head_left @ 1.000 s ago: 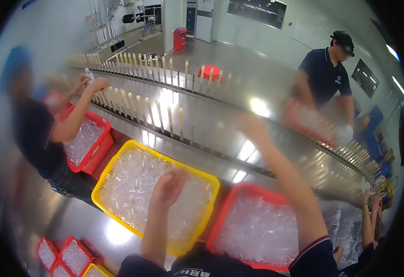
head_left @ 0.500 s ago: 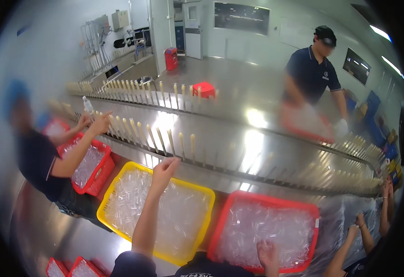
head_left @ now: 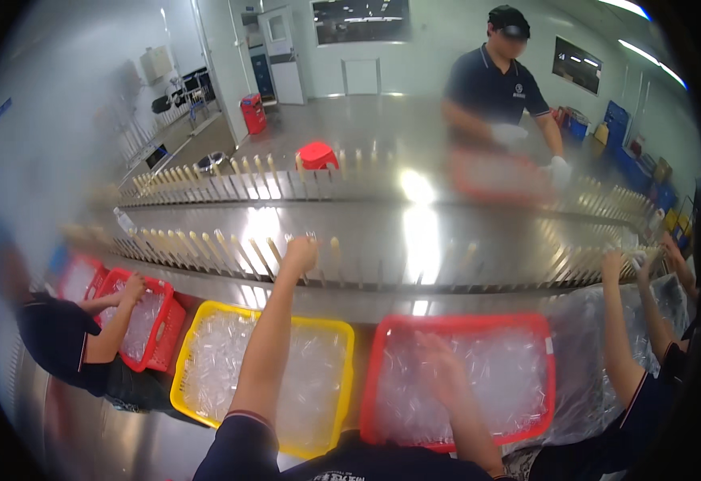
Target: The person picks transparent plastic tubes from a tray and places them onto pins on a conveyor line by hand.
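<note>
My left hand [head_left: 301, 255] is raised over the near row of cream-tipped pegs [head_left: 222, 240], its fingers closed at the top of a peg. What they pinch is too small to make out. Below my left forearm is a yellow basket [head_left: 347, 377] filled with short clear plastic tubes [head_left: 214, 365]. My right hand [head_left: 444, 367], smeared by motion, hovers above a red basket [head_left: 549, 377] holding more clear tubes [head_left: 494, 377]. Whether its fingers hold anything does not show.
A second peg row [head_left: 246, 172] runs along the far side of the metal table [head_left: 350, 232]. Across it, a person in white gloves handles a red basket [head_left: 498, 192]. A co-worker at left reaches into another red basket [head_left: 154, 353]. Clear plastic sheeting [head_left: 583, 369] lies at right, near other workers' arms.
My left hand has risen to the top of a peg. My right hand has moved up and farther over the red basket. The co-worker at left has lowered their hands to the basket.
</note>
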### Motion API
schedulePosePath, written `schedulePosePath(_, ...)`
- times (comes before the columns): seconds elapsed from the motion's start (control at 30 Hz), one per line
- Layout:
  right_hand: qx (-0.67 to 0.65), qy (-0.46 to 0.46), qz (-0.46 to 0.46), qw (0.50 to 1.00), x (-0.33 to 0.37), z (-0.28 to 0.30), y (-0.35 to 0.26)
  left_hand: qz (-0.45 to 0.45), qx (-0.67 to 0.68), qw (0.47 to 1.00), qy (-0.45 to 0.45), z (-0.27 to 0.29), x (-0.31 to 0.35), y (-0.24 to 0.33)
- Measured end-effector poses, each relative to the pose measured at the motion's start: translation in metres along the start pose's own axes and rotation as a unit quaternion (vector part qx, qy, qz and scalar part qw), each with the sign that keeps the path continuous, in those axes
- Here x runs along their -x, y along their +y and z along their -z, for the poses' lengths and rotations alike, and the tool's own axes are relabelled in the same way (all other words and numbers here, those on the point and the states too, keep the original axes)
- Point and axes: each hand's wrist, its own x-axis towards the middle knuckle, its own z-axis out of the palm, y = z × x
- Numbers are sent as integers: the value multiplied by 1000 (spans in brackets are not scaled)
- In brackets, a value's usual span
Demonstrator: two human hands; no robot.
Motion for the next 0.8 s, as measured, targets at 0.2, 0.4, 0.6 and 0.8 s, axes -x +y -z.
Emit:
schedulePosePath(0.2, -50, -38, -39, 997, -2, -54, -36, 64, 114, 989, -67, -19, 35, 40)
schedulePosePath(0.4, 57, -46, -73, 995, 8, -37, -52, -66, 158, 985, -34, -39, 130, 101)
schedulePosePath(0.6, 208, -78, 55, 973, 2, -54, -42, -147, 417, 893, -86, -63, 236, 115)
schedulePosePath(0.8, 348, -116, 80, 927, -3, -35, -28, 46, 519, 829, -202, -86, 247, 110)
